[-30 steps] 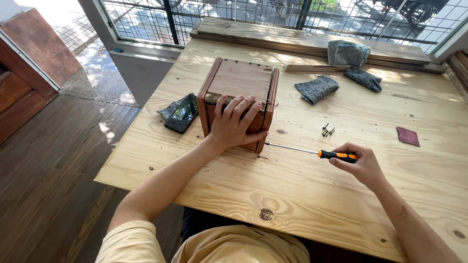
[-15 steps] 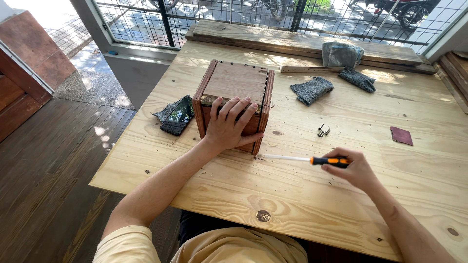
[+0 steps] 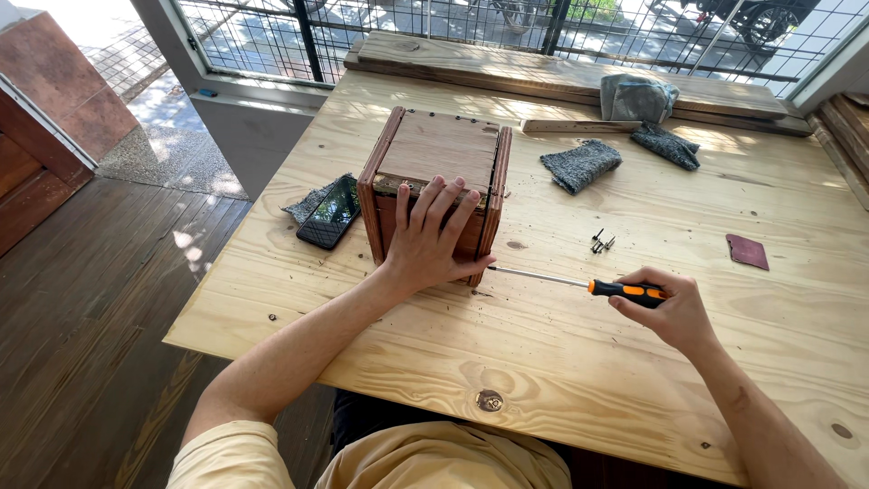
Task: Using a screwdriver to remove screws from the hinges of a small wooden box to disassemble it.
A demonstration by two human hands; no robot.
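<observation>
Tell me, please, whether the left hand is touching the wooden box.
Touching. The head view shows the left hand pressed flat against the near face of the wooden box, fingers spread up to its top edge, with no gap visible.

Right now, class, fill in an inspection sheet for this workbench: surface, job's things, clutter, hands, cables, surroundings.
Surface: pale plywood table, knotty, with specks of debris near the box.
Job's things: brown wooden box standing on the table; screwdriver with orange and black handle, its tip at the box's lower right corner.
Clutter: dark phone on a grey cloth left of the box; loose screws; grey gloves; small reddish pad; planks at the far edge.
Hands: left hand pressed flat on the box's near face; right hand gripping the screwdriver handle.
Cables: nothing seen.
Surroundings: dark wooden floor; wire mesh window beyond.
</observation>
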